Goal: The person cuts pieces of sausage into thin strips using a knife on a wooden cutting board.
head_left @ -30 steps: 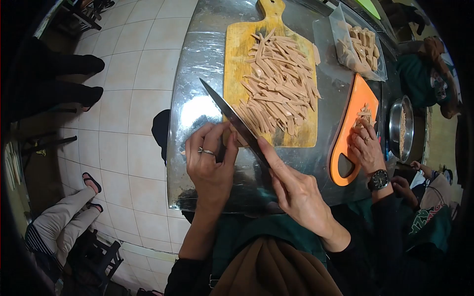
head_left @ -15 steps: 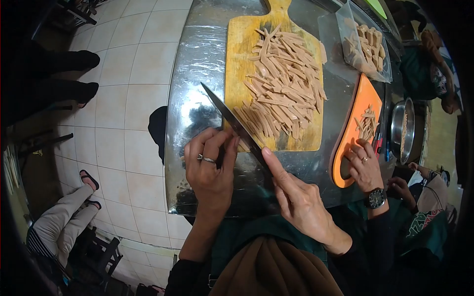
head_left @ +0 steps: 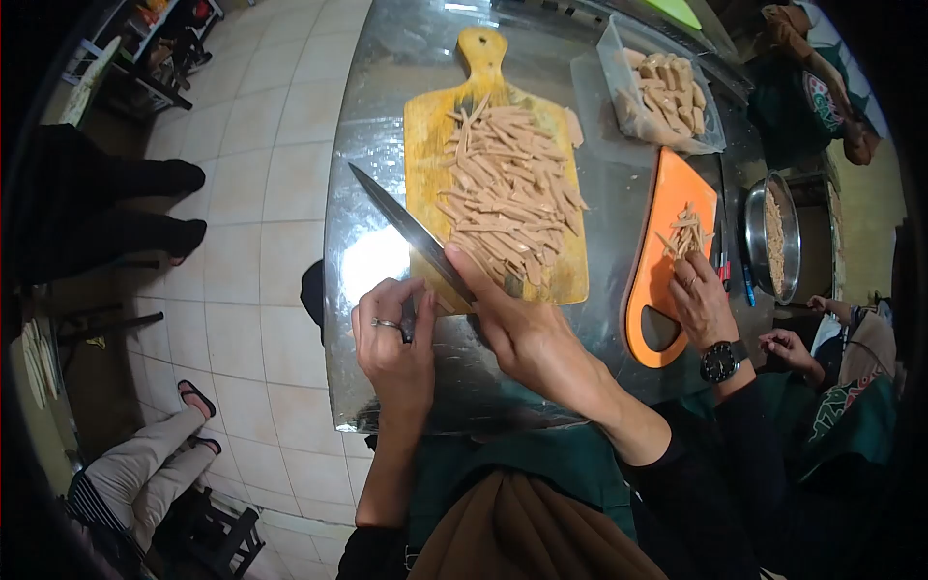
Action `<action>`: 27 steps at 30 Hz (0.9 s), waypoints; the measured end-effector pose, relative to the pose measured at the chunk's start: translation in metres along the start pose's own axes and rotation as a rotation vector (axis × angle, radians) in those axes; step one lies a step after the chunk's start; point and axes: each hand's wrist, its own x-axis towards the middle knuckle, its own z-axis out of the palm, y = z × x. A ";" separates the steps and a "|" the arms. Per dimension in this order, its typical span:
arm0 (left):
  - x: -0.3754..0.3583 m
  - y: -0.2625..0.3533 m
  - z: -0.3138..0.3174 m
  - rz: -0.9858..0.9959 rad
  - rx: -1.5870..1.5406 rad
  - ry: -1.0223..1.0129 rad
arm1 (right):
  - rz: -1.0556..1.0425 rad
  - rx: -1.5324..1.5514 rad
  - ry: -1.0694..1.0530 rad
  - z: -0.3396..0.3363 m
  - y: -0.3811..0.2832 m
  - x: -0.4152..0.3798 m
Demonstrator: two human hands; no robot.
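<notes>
A long dark-bladed knife (head_left: 398, 215) slants over the left edge of the yellow wooden cutting board (head_left: 422, 145), its tip past the edge. My right hand (head_left: 527, 333) grips it, with the index finger along the blade. My left hand (head_left: 393, 333) is by the board's near left corner, close to the blade, thumb and fingers drawn together in a pinch. What those fingers hold, if anything, I cannot make out. A heap of brownish-pink, sausage-like strips (head_left: 512, 193) covers most of the board.
To the right, a co-worker's hand (head_left: 703, 300) touches strips on an orange cutting board (head_left: 650, 242). A clear plastic container (head_left: 619, 106) of larger pieces stands behind it. A metal bowl (head_left: 793, 193) and pens (head_left: 748, 285) are farther right. The metal table (head_left: 362, 387) ends at my left.
The view has shifted. My right hand has moved forward and left over the board, its index finger farther along the blade. The co-worker's fingers have moved from the orange board's handle to its strips.
</notes>
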 end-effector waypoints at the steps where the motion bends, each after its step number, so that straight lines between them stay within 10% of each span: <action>1: 0.000 0.001 0.000 -0.001 0.006 -0.006 | 0.001 0.037 0.013 -0.003 0.002 -0.001; 10: 0.017 0.014 0.006 0.109 0.203 -0.055 | 0.384 0.359 -0.068 -0.067 -0.008 -0.013; 27: 0.058 0.011 0.012 0.213 0.006 -0.023 | 0.153 0.273 0.262 -0.054 0.058 -0.046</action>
